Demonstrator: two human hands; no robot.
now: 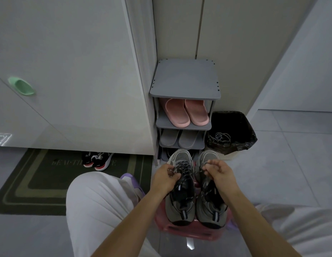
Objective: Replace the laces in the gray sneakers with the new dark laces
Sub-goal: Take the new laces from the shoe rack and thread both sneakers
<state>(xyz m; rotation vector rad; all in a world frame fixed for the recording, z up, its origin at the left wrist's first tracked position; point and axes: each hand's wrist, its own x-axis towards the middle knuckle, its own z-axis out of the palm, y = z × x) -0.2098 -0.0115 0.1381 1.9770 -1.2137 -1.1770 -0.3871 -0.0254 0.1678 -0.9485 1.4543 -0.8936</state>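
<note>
While 2 sneakers (195, 199) stand side by side on a stool (189, 233), toes toward 12 o'clock, the left hand (166, 178) pinches the dark lace (183, 168) at the left sneaker's 9 o'clock side; the right hand (220, 174) pinches it at 3 o'clock. A bin (234, 117) stands at their 1 o'clock.

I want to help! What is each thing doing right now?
Left sneaker: on stool, dark lace threaded.
Right sneaker: on stool, lacing unclear.
Left hand: pinches lace.
Right hand: pinches lace.
Bin: bagged, holds light cords.
Pink slippers: on rack shelf.
Gray slippers: one shelf lower.
</note>
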